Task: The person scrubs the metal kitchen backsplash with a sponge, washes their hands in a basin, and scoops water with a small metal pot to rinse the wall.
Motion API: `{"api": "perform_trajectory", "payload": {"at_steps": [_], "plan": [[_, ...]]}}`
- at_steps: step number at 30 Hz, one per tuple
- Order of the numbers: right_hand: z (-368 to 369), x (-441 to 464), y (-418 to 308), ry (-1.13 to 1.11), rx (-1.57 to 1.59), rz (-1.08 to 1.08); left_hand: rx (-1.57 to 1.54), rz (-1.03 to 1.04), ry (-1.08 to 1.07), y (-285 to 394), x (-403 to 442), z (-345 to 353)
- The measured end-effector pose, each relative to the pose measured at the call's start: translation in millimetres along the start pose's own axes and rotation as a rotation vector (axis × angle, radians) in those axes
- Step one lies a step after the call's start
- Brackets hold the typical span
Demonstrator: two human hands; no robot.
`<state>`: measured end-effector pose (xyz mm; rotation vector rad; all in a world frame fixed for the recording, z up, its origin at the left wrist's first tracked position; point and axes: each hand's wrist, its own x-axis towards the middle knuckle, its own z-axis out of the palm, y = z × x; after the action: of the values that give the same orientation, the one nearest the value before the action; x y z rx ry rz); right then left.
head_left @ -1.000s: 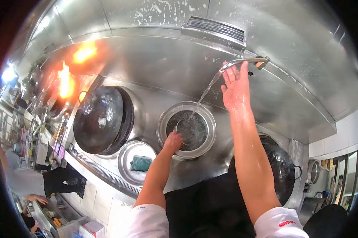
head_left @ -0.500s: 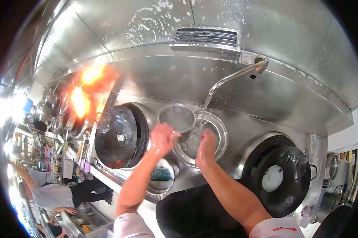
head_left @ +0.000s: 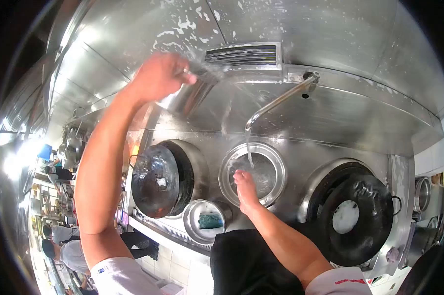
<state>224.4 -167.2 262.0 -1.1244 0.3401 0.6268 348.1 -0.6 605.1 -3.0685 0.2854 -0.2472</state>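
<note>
Raised at the upper left, my left hand (head_left: 162, 77) grips a metal container (head_left: 190, 93), tilted and blurred, with water flying from it toward the steel wall. My right hand (head_left: 245, 188) hangs over the near part of a round metal basin (head_left: 281, 172), its fingers extended and nothing visible in them. From the faucet (head_left: 276, 104) a stream runs down into this basin. A metal bowl (head_left: 188, 223) holding a green scouring pad (head_left: 210, 221) and suds stands left of the basin, toward me.
One dark wok (head_left: 155, 182) rests tilted at the left burner, and another wok (head_left: 364, 216) with white foam sits at the right burner. Soap streaks mark the steel wall around a vent (head_left: 244, 55). Other people (head_left: 74, 255) are at the lower left.
My left hand has risen from beside the basin to the upper left with the container. My right hand has left the faucet and come down over the basin. The view has shifted.
</note>
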Motion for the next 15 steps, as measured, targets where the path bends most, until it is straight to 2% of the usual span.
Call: {"api": "perform_trajectory", "payload": {"at_steps": [1,5,7,8,11,14,15], "plan": [[0.3,0.5,1.0,-0.017,0.01,0.004,-0.058,-0.062,-0.054,5.4,10.6,-5.4],[-4.8,-5.3,-5.1,-0.051,0.02,0.016,-0.128,-0.081,-0.043,24.4,49.7,-14.0],[-10.6,-4.9,-4.1,-0.044,0.011,0.003,-0.321,-0.1,0.115,26.4,69.8,-11.0],[-13.0,-3.5,-3.8,-0.042,0.004,-0.009,-0.32,-0.097,0.118,25.4,79.7,-13.9],[-19.5,-10.2,-14.9,-0.027,0.018,0.008,-0.285,-0.145,0.144,26.9,100.4,-17.2],[-20.1,-9.0,-19.5,-0.009,0.001,-0.016,0.122,-0.006,0.126,11.4,113.1,-17.5],[-20.7,-9.0,-20.6,-0.009,0.005,-0.017,0.124,-0.002,0.125,4.6,110.7,-14.4]]}}
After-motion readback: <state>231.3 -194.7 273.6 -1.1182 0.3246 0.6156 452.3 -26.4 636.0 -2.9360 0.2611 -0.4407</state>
